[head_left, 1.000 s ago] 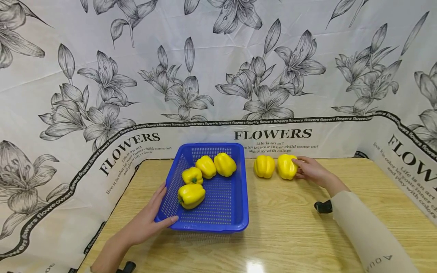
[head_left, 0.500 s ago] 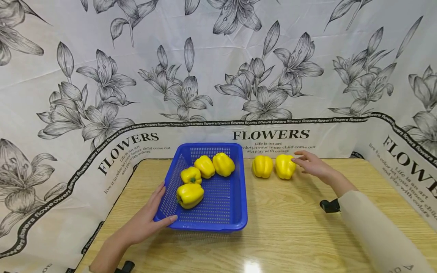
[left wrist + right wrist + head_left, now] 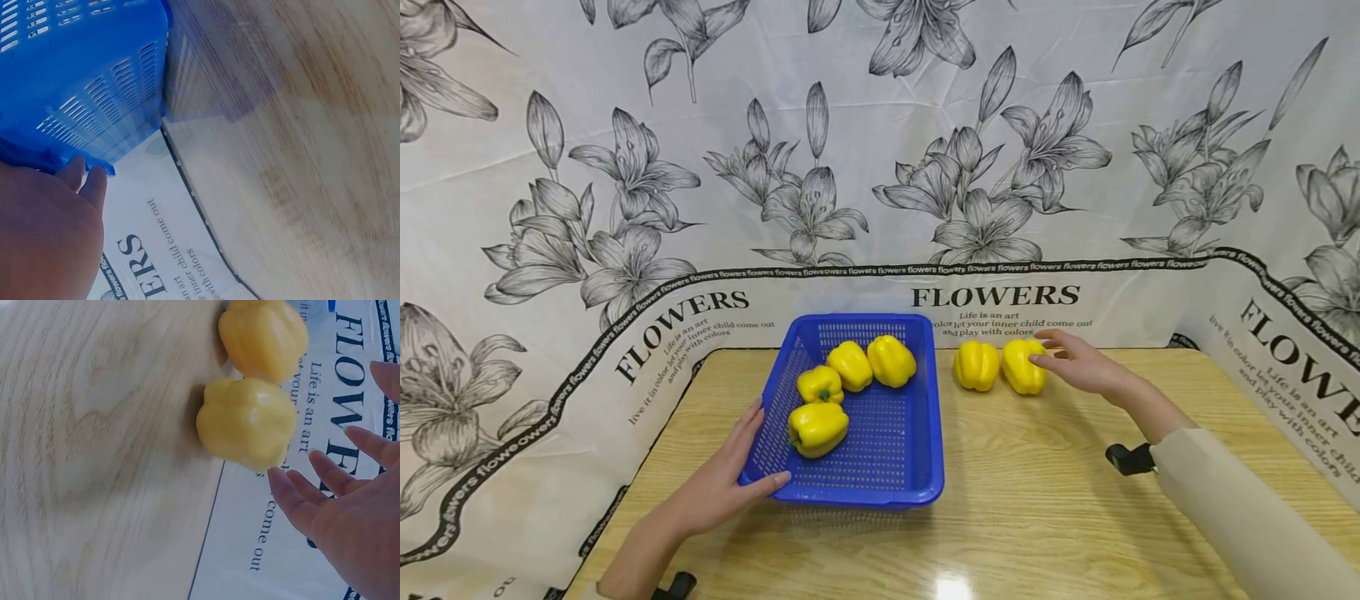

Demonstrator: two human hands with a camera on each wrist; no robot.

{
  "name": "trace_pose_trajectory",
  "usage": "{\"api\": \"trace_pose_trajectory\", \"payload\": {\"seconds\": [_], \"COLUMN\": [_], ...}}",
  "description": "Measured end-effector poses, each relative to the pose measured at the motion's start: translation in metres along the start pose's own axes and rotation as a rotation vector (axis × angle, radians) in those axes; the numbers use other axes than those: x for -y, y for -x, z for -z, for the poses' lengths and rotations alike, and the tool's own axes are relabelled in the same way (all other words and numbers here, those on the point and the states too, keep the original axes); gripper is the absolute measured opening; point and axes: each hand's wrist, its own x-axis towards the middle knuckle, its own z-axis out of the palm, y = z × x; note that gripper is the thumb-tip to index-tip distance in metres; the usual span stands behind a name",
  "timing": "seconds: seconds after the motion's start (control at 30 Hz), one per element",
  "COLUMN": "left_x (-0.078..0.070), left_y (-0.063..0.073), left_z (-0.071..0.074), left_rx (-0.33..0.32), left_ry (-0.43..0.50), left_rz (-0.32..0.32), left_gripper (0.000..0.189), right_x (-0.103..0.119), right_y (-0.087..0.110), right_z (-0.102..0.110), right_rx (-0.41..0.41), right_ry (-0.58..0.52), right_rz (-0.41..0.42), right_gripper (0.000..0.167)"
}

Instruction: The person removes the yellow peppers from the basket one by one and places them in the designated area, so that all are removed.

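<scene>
On the left of the table, a blue plastic basket (image 3: 880, 442) holds several yellow bell peppers (image 3: 818, 430). My left hand (image 3: 718, 492) grips its near left corner, thumb over the front rim and fingers along the left side. In the left wrist view those fingers (image 3: 94, 186) lie at the basket's edge. Two more yellow bell peppers stand side by side to the right of the basket: a left one (image 3: 977, 367) and a right one (image 3: 1021, 368). My right hand (image 3: 1086, 367) is spread at the right pepper's upper right side, and in the right wrist view a fingertip reaches its edge.
The wood-grain table (image 3: 1022, 500) runs back to a white flower-print cloth (image 3: 820, 167) hung behind and on both sides. The cloth meets the table just behind the peppers and basket.
My right hand has loosened from the right pepper's side, drawn back a little, then come in again over its upper right. That pepper now leans slightly. My left hand stays on the basket.
</scene>
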Motion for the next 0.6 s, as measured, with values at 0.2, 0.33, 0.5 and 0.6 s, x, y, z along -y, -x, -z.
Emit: {"api": "trace_pose_trajectory", "payload": {"seconds": [0.2, 0.33, 0.5, 0.6], "left_x": [0.000, -0.001, 0.000, 0.000], "left_y": [0.001, 0.001, 0.000, 0.000], "left_z": [0.001, 0.001, 0.000, 0.000], "left_rx": [0.001, 0.002, 0.004, 0.006], "left_ry": [0.008, 0.006, 0.013, 0.015], "left_rz": [0.006, 0.008, 0.010, 0.009], "left_gripper": [0.104, 0.105, 0.105, 0.104], "right_x": [0.017, 0.037, 0.065, 0.081], "right_y": [0.005, 0.008, 0.011, 0.011], "right_z": [-0.002, -0.006, -0.017, -0.026], "right_rx": [0.004, 0.005, 0.008, 0.006], "right_ry": [0.038, 0.056, 0.047, 0.046], "right_rz": [0.050, 0.096, 0.204, 0.276], "right_gripper": [0.069, 0.068, 0.066, 0.063]}}
